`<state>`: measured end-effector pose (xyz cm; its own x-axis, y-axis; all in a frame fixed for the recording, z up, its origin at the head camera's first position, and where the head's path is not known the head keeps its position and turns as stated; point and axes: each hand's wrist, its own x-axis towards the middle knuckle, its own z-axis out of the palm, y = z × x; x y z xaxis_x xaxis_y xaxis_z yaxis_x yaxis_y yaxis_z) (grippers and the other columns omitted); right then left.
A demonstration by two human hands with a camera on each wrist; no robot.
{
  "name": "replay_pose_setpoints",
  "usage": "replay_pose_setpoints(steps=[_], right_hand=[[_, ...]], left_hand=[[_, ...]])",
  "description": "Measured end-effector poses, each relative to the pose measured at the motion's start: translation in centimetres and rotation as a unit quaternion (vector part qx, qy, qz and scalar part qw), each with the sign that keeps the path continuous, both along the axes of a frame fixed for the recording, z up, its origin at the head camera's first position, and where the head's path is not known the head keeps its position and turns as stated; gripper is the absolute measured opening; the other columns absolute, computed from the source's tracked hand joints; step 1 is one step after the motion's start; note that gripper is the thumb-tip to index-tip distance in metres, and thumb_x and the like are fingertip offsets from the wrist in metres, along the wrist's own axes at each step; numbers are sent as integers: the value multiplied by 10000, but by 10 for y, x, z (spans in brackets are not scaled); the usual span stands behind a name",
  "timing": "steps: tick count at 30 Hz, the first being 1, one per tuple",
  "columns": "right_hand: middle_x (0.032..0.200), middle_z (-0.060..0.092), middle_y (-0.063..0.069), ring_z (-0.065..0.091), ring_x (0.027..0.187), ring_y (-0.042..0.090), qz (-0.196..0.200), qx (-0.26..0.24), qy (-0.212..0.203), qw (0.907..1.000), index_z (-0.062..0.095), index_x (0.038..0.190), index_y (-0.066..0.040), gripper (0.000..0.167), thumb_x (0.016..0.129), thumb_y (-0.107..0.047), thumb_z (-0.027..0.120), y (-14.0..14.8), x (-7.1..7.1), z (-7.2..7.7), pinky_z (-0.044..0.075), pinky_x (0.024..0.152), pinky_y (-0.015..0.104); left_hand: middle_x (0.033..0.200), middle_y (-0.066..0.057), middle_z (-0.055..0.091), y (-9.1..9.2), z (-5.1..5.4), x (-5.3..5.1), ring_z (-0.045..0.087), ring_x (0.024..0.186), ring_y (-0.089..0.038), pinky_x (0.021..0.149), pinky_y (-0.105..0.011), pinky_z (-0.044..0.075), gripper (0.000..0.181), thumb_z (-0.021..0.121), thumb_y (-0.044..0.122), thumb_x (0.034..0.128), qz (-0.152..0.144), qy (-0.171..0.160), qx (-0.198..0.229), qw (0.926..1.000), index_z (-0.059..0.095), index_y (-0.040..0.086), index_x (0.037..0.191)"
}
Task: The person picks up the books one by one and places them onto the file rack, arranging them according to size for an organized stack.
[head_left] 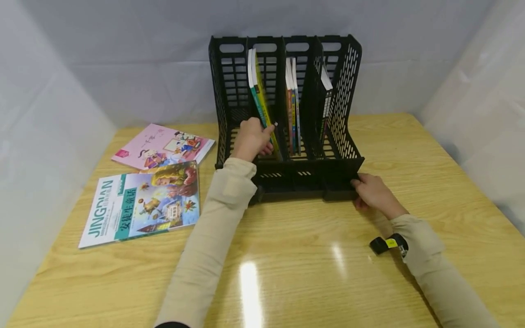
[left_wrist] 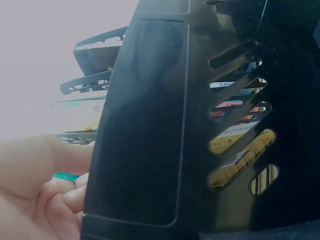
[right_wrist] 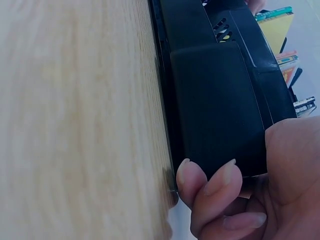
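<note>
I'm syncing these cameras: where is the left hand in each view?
Head: the left hand is near the centre, at the leaning books.
Left wrist: lower left.
Right wrist: only a sliver, top edge, right of centre.
Shared landmark: the black rack.

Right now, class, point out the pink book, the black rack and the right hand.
Pink book (head_left: 163, 146), head view: middle of its front cover.
Black rack (head_left: 309, 182), head view: its low front wall.
Right hand (head_left: 375, 193), head view: back of the hand.

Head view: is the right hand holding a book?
No, the right hand grips the black plastic four-slot book rack at its front right corner.
</note>
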<state>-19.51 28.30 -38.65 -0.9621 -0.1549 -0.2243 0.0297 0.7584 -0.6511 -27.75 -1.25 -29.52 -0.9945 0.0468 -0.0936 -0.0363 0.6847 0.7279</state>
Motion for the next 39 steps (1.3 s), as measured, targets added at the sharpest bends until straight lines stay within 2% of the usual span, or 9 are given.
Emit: replay_pose_setpoints(steps=[7, 13, 19, 23, 27, 30, 33, 39], right_hand=[[577, 629, 59, 605, 496, 217, 2, -26, 63, 10000, 429, 1310, 128, 437, 1038, -191, 306, -1, -1, 2, 505, 609, 343], [574, 627, 58, 606, 491, 214, -9, -84, 8, 10000, 473, 1253, 120, 412, 1035, -188, 308, -1, -1, 2, 506, 571, 332], [569, 627, 50, 608, 496, 213, -3, 48, 176, 9998, 515, 1166, 94, 387, 1038, -205, 305, 1, -1, 5, 509, 707, 400], [571, 629, 46, 612, 499, 210, 15, 102, 151, 9998, 514, 1188, 101, 403, 1040, -209, 302, 0, -2, 5, 506, 753, 432], [576, 627, 51, 611, 502, 208, -14, 83, 52, 10000, 502, 1219, 114, 410, 1037, -195, 302, -1, -1, 2, 514, 659, 369], [574, 625, 53, 609, 500, 208, -45, 42, 35, 10000, 512, 1196, 113, 397, 1034, -187, 308, -1, 0, 0, 505, 597, 333], [568, 623, 50, 607, 494, 208, -25, 40, 49, 10000, 517, 1180, 108, 386, 1033, -183, 310, -1, 1, -2, 503, 605, 332], [565, 619, 51, 604, 488, 207, -30, 45, 94, 9999, 527, 1158, 97, 377, 1030, -185, 311, -1, 1, -3, 498, 611, 335]], left_hand=[[699, -106, 669, 3, 1, -2, 699, 661, -228, 515, -279, 536, 280, 560, 294, 985, 171, 288, 142, 9993, 607, 18, 983], [714, -101, 668, 3, -1, -4, 707, 703, -240, 523, -276, 535, 288, 550, 322, 983, 158, 204, 80, 9996, 589, 37, 996], [708, -115, 665, 6, 1, -8, 684, 628, -213, 515, -281, 539, 253, 564, 288, 982, 183, 232, 334, 9990, 561, 38, 942], [733, -137, 667, 6, 2, -7, 695, 663, -242, 522, -278, 543, 230, 577, 246, 976, 212, 146, 570, 9980, 546, 21, 937], [751, -146, 669, 3, -2, -2, 704, 708, -262, 538, -270, 546, 226, 587, 227, 973, 176, 174, 652, 9976, 553, 8, 926], [746, -140, 683, -1, -3, 4, 705, 711, -259, 550, -275, 546, 286, 589, 246, 973, 150, 378, 407, 9983, 628, -16, 865], [750, -122, 695, -7, -3, 12, 698, 689, -239, 568, -286, 542, 312, 586, 249, 976, 146, 694, 136, 9974, 699, -8, 838], [812, -123, 704, -22, 5, 23, 685, 685, -217, 599, -299, 543, 251, 546, 194, 990, 157, 1053, 175, 9942, 699, -5, 993]])
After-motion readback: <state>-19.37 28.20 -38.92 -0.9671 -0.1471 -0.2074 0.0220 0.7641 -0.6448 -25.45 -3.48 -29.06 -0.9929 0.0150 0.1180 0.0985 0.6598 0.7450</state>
